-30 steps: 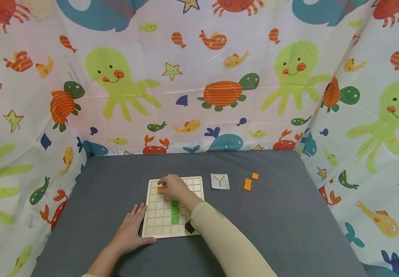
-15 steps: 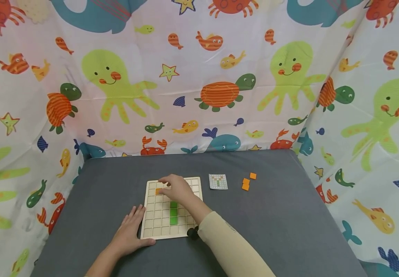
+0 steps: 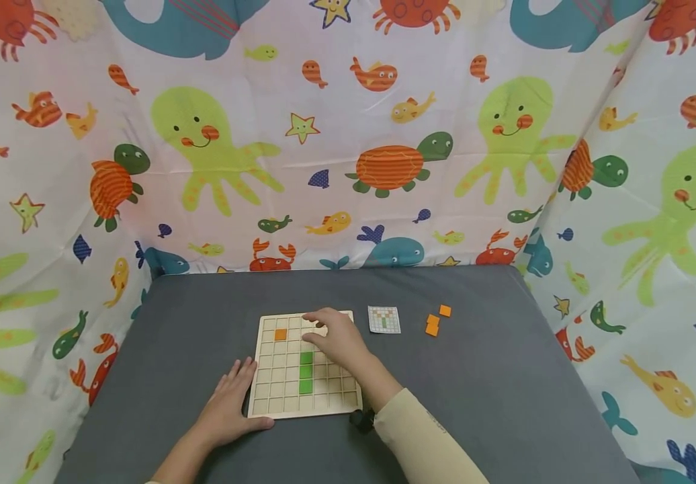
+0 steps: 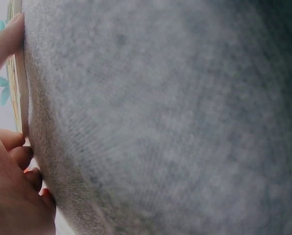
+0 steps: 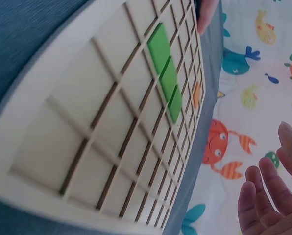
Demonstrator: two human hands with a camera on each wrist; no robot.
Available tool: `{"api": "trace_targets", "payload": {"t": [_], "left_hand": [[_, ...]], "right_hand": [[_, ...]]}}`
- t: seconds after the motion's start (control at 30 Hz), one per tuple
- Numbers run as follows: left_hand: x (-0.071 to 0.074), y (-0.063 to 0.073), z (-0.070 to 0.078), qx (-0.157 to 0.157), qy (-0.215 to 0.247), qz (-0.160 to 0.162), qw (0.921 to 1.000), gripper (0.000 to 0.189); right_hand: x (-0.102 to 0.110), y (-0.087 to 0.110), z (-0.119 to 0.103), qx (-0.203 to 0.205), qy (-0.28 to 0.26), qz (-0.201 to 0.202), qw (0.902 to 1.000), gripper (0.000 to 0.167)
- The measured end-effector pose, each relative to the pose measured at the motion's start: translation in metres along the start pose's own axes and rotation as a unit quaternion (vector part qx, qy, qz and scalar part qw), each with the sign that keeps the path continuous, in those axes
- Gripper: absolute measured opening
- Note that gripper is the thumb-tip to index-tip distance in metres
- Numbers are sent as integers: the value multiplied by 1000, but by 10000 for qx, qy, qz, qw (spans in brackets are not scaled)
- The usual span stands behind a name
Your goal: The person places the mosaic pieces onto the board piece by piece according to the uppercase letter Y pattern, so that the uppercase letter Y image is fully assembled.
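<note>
A pale wooden grid board (image 3: 281, 405) lies on the grey table, with one orange square tile (image 3: 280, 335) in a cell near its upper left. Three green tiles (image 3: 306, 372) form a column near its middle. My left hand (image 3: 227, 407) rests at the board's left edge, fingers straight along the side and thumb at the lower left corner. Over the board's upper right part hovers my right hand (image 3: 342, 341), thumb and fingers apart with nothing between them. In the right wrist view the same hand (image 5: 276, 196) shows its loosely bent fingers above the board.
A small printed grid card (image 3: 383, 320) lies right of the board. Beyond it are three loose orange tiles (image 3: 432, 325). A black wrist camera (image 3: 361, 421) sits by the board's lower right corner. A sea-animal curtain (image 3: 324, 154) hangs behind the table.
My right hand has let go of the orange tile, which lies in its cell, and has moved right across the board. My left hand has stayed at the board's edge.
</note>
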State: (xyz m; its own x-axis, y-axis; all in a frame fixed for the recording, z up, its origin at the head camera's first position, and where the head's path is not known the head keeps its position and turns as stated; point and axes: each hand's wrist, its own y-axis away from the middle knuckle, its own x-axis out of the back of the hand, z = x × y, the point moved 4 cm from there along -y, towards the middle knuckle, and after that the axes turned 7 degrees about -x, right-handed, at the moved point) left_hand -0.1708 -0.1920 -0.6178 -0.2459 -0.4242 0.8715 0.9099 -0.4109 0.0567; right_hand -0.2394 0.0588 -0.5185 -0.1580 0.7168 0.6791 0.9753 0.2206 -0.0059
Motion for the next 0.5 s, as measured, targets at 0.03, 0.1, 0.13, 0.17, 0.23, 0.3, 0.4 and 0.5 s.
{"api": "trace_targets", "payload": {"t": [0.03, 0.1, 0.13, 0.17, 0.23, 0.3, 0.4, 0.5], "left_hand": [[0, 0, 0, 24, -10, -6, 10000, 134], [0, 0, 0, 70, -28, -31, 10000, 134], [0, 0, 0, 85, -24, -28, 10000, 134], [0, 0, 0, 100, -11, -29, 9999, 134], [1, 0, 1, 97, -9, -31, 9999, 133], [2, 0, 1, 83, 2, -24, 10000, 133], [2, 0, 2, 71, 22, -35, 10000, 133], [1, 0, 2, 63, 28, -44, 10000, 134]], "right_hand": [[3, 2, 3, -13, -20, 33, 10000, 40], [8, 5, 8, -8, -20, 132, 9999, 40], [11, 6, 11, -6, -19, 197, 9998, 40], [14, 8, 14, -3, -28, 265, 9996, 40], [20, 10, 19, -11, -16, 396, 9992, 39], [25, 12, 24, 9, -36, 515, 9987, 39], [32, 16, 33, 4, 14, 626, 9980, 40], [38, 21, 41, 7, 17, 746, 9972, 41]]}}
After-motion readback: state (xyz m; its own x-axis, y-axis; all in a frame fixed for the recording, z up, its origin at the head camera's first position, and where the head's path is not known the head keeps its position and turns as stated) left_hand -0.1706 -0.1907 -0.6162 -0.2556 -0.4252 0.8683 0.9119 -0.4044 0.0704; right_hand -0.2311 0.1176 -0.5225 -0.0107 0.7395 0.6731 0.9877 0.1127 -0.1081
